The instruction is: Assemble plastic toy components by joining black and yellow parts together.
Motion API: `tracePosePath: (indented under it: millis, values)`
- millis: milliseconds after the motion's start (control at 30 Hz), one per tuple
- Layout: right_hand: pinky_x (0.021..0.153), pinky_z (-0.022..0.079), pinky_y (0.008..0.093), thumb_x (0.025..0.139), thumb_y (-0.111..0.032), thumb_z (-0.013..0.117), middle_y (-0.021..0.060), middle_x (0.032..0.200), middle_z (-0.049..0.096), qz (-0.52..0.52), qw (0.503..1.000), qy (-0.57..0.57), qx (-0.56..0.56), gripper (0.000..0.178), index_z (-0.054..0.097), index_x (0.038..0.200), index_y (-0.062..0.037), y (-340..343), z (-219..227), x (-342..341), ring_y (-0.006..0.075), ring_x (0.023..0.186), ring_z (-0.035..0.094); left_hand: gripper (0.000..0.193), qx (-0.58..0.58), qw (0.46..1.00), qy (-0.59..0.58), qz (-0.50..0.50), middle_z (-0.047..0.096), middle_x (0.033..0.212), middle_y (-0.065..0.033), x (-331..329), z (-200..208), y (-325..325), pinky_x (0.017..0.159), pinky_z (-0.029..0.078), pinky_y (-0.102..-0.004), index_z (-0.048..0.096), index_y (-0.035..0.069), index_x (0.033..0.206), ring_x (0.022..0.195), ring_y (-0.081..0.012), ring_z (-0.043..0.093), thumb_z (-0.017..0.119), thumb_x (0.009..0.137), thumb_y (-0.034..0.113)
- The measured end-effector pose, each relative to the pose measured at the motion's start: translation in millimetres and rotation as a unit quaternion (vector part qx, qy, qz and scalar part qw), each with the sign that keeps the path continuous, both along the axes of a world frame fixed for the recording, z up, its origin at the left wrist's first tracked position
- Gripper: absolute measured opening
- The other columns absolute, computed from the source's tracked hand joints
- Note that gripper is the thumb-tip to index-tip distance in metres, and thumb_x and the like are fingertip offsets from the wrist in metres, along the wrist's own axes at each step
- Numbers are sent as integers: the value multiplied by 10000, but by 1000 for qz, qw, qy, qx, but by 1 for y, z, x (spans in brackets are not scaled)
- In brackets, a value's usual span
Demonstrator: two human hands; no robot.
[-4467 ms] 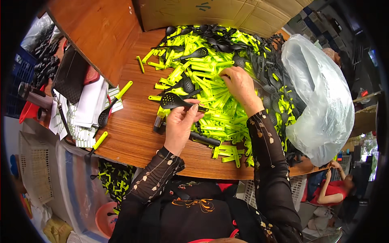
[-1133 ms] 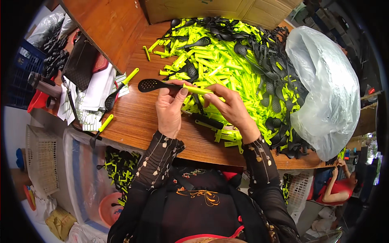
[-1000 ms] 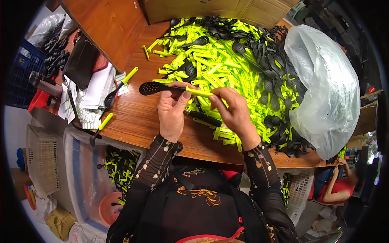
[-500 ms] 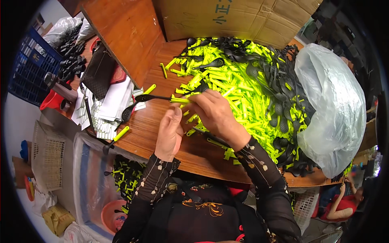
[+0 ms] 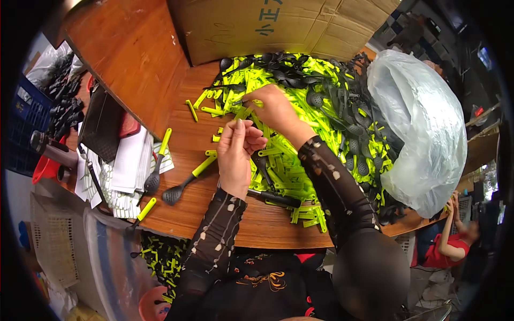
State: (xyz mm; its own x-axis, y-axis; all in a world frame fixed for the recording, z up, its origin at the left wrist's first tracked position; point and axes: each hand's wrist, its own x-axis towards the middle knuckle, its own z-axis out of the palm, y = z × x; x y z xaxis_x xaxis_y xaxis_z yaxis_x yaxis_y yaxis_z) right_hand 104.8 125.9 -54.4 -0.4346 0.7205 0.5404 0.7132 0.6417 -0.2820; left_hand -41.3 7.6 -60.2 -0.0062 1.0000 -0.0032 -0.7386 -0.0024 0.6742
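My left hand (image 5: 236, 155) is over the near left edge of a heap of lime-green plastic handles (image 5: 292, 155), thumb and forefinger pinched on what looks like one lime-green handle (image 5: 244, 113). My right hand (image 5: 276, 111) reaches over the heap, fingers closed; a small dark tip shows at them, but what it belongs to is unclear. Left of my hands, a black spoon with a lime-green handle (image 5: 187, 182) lies on the table. Beside it is a second green-handled black utensil (image 5: 153, 179). A third (image 5: 145, 210) hangs over the table's front edge.
Black utensil heads (image 5: 353, 128) cover the heap's right side, by a clear plastic bag (image 5: 423, 134). A cardboard box (image 5: 289, 27) and a wooden panel (image 5: 123, 59) stand behind. A dark bar-shaped tool (image 5: 276, 198) lies in front. Papers and a dark bag (image 5: 101, 125) sit left. A person in red (image 5: 447, 246) is at right.
The green-handled black spoon has left my hands and now lies on the table to their left. Both hands have shifted to the heap, my right one reaching farther over it. The view has turned slightly.
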Motion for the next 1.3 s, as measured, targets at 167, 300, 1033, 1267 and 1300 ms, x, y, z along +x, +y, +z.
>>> tracePosePath:
  millis: [167,300,1033,1267,1300]
  values:
    - [938,439,412,809,-147,702,-18,1026,728,-102,975,-186,73,180,764,976,-177,15,-8,69,224,1047,633,252,-39,997,-21,-69,681,1072,-87,13,-22,0,883,576,-319,596,44,1191,986,-190,701,572,1085,271]
    - [944,457,426,884,-272,765,75,970,734,-85,992,-76,48,220,761,1024,-102,-6,-5,63,285,983,663,337,-80,996,-12,-28,644,1265,-111,4,-29,6,1024,535,-403,546,46,1361,1219,-230,629,572,1082,233]
    - [748,517,305,908,-190,728,37,943,745,-75,956,126,-254,192,722,1045,-55,-48,21,71,142,839,668,383,-3,990,7,-139,651,1269,-172,9,-24,3,954,560,-367,426,47,1474,1129,-268,688,473,1107,146]
    - [841,511,265,956,-159,695,66,1122,742,-38,906,252,-337,210,685,1117,-24,-59,5,89,104,936,662,398,10,980,5,-199,572,1418,-168,21,-27,0,933,575,-361,424,50,1492,1184,-293,667,476,1108,141]
    - [864,511,277,962,-160,683,81,1144,738,-12,871,333,-362,197,683,1107,-25,-66,12,85,124,973,664,399,8,980,-1,-199,568,1425,-167,20,-28,0,939,576,-364,427,47,1492,1190,-296,664,478,1108,145]
